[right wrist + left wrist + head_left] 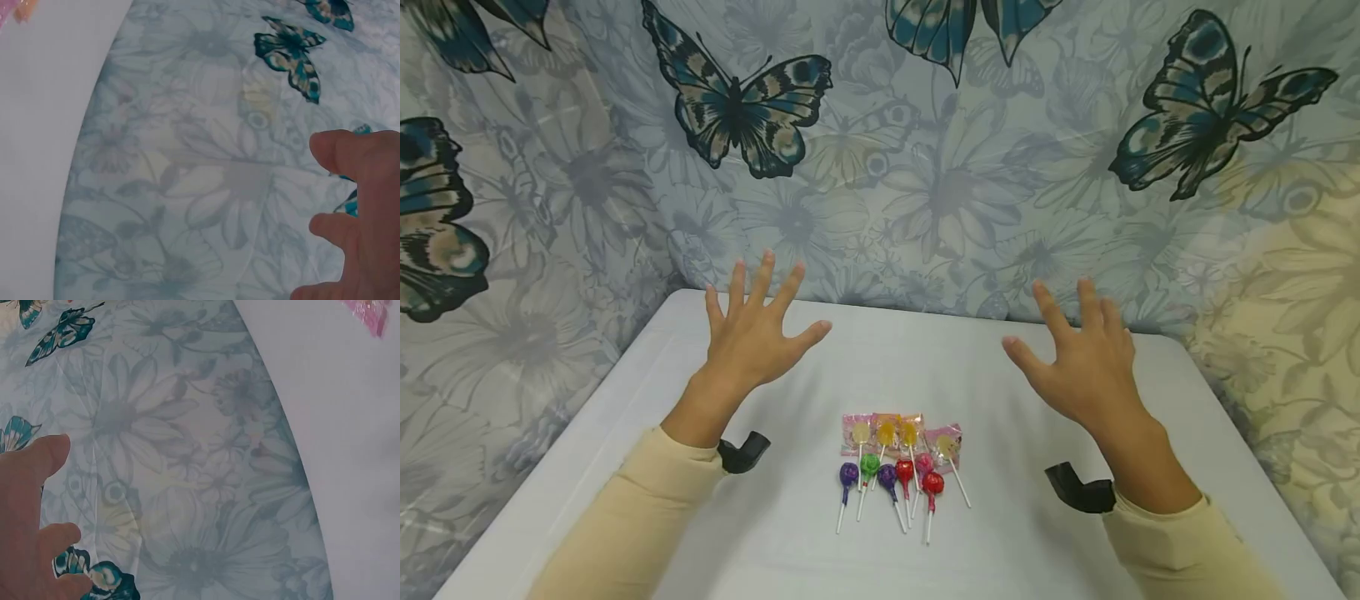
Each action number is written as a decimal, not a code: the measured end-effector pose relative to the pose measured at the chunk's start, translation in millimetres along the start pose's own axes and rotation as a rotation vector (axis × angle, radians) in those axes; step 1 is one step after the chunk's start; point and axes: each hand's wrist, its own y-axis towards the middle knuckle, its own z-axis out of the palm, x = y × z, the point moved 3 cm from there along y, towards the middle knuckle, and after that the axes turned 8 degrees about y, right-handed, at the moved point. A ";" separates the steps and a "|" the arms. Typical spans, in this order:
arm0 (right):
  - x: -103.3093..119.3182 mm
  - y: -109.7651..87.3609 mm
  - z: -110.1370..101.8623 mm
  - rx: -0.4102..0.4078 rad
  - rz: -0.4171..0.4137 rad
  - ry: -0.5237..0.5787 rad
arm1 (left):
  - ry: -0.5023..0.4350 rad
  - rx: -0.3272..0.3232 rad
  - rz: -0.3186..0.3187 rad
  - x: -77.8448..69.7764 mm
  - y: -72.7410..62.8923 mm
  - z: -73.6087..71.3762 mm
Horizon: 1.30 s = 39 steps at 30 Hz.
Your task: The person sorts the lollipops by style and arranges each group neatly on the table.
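In the head view a small cluster of lollipops lies on the white table (985,550). Toward the back are flat ones in clear and pink wrappers, such as a yellow lollipop (886,432). Nearer are round ones: a green lollipop (869,465), a purple lollipop (848,474) and a red lollipop (933,482) among them. My left hand (747,337) is raised to the left of the cluster, fingers spread, holding nothing. On the other side my right hand (1086,367) is likewise raised with spread fingers and holds nothing. Both hands are apart from the lollipops.
Butterfly-and-flower patterned cloth (947,200) hangs behind the table and along both sides. A black band piece (743,452) shows at the left wrist, and another black piece (1079,488) at the right. The left wrist view catches a corner of a pink wrapper (370,315).
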 end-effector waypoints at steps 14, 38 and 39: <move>6.7 -21.2 27.3 -0.036 -0.086 0.153 | -0.085 0.003 0.035 -15.2 -20.9 33.7; 2.0 -49.0 82.4 0.022 -0.038 0.194 | -0.245 0.032 0.092 -32.4 -45.4 99.4; 1.8 -50.1 84.5 0.029 -0.036 0.193 | -0.247 0.040 0.093 -32.9 -46.3 101.6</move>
